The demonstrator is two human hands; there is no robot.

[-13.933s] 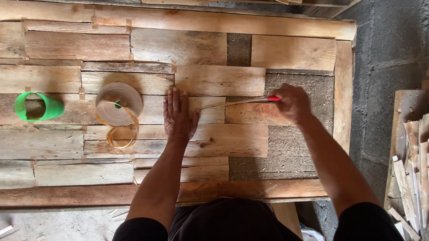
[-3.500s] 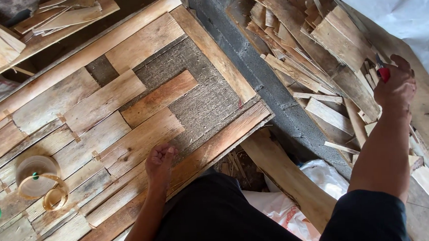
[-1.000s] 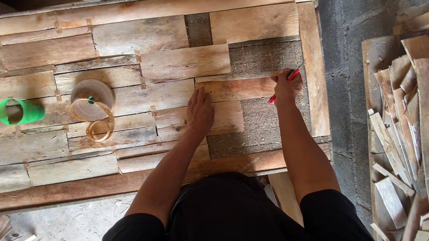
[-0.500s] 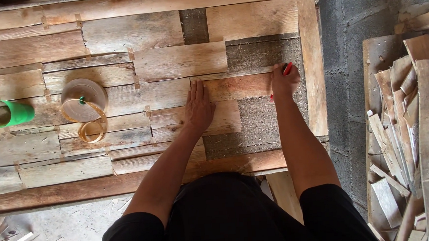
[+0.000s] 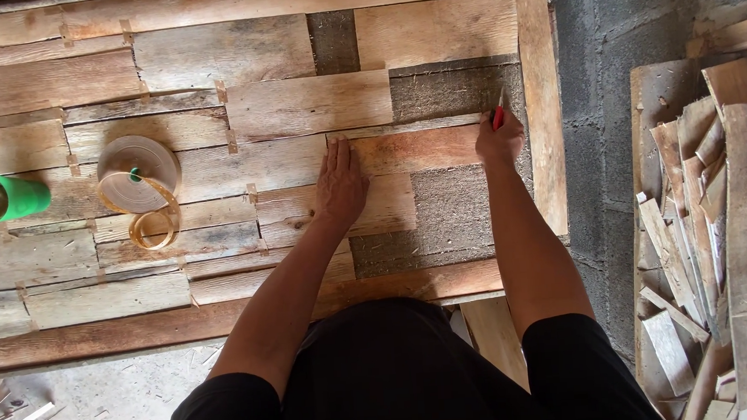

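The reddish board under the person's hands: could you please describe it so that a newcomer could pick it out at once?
Start at the framed wooden panel and go to its right part. The reddish board lies flat under the left hand, its far end at the right hand. It is warmer and redder than the pale boards around it, with dark backing above and below.

Left hand (image 5: 341,186) flat on a plank (image 5: 404,149) — right hand (image 5: 499,139) grips a red pencil (image 5: 499,114).
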